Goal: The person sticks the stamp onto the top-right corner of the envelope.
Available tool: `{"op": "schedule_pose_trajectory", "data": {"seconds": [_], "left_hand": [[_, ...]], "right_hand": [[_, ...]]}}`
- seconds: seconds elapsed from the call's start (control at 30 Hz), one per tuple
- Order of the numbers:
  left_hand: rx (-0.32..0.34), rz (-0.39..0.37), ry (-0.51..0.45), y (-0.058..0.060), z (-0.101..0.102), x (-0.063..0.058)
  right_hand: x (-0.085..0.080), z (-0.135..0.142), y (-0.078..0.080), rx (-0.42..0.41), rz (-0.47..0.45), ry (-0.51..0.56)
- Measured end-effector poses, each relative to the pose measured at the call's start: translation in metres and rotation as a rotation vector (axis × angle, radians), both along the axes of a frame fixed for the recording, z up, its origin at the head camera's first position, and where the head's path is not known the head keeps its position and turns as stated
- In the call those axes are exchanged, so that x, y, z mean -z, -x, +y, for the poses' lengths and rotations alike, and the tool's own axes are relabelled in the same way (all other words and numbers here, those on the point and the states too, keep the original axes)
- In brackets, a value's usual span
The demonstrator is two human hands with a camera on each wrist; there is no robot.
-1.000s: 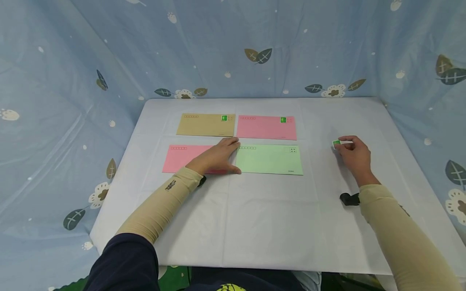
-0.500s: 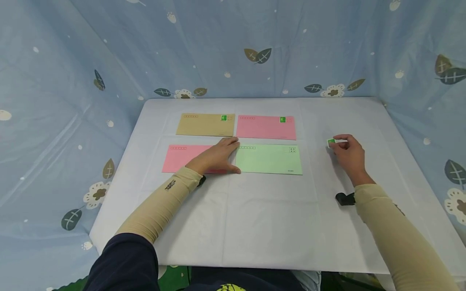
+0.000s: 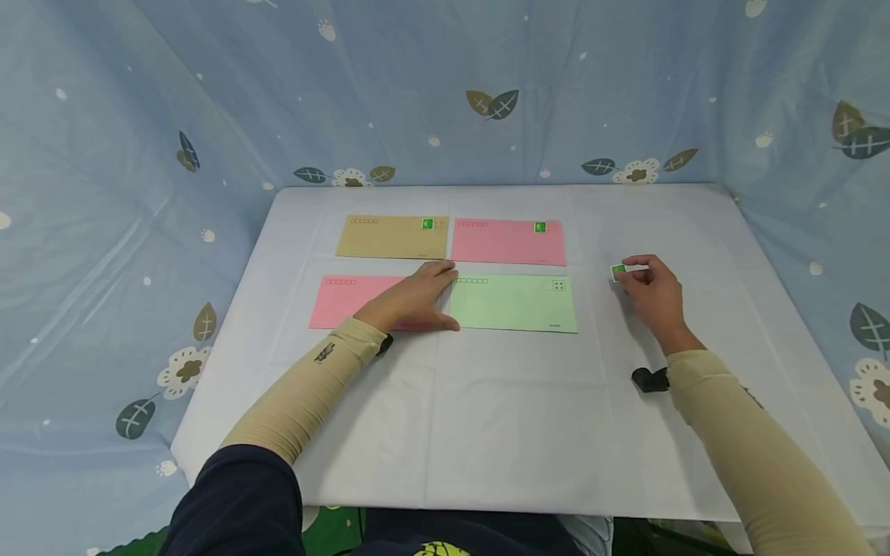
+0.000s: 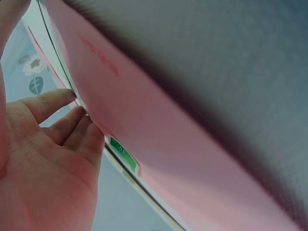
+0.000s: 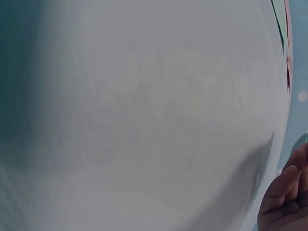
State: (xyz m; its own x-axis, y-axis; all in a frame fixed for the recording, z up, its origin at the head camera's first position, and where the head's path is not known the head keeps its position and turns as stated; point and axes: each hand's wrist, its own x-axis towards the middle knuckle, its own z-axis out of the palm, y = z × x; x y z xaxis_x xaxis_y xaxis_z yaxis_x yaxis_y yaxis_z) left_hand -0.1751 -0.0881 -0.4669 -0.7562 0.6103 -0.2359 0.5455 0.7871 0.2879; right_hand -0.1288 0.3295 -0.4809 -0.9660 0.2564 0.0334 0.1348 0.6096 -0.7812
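Observation:
My right hand (image 3: pixel 653 293) pinches a small green stamp with a white border (image 3: pixel 617 272) between thumb and fingertips, above the table to the right of the envelopes. My left hand (image 3: pixel 417 297) rests with spread, fairly straight fingers at the left edge of a light green envelope (image 3: pixel 514 305). Its palm lies over the right part of a pink envelope (image 3: pixel 348 301), hiding that corner; the left wrist view shows a green stamp (image 4: pixel 123 155) there. The green envelope carries only a printed box at its upper right.
Behind lie a tan envelope (image 3: pixel 392 241) and another pink envelope (image 3: pixel 504 243), each bearing a green stamp at its upper right. A white cloth covers the table (image 3: pixel 514 432). Blue patterned curtains (image 3: pixel 445 93) hang around its back and sides.
My right hand has moved left, closer to the green envelope, with the stamp still pinched. My left hand and the envelopes have stayed in place.

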Motion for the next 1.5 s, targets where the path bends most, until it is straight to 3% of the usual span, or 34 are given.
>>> {"op": "schedule_pose_trajectory", "data": {"seconds": [0.67, 1.5], "left_hand": [[0.006, 0.003, -0.010, 0.001, -0.001, 0.000], [0.016, 0.006, -0.013, 0.001, -0.003, 0.001]], "right_hand": [[0.004, -0.021, 0.000, -0.017, 0.052, 0.015], [0.002, -0.045, -0.003, -0.078, 0.003, -0.006]]}}
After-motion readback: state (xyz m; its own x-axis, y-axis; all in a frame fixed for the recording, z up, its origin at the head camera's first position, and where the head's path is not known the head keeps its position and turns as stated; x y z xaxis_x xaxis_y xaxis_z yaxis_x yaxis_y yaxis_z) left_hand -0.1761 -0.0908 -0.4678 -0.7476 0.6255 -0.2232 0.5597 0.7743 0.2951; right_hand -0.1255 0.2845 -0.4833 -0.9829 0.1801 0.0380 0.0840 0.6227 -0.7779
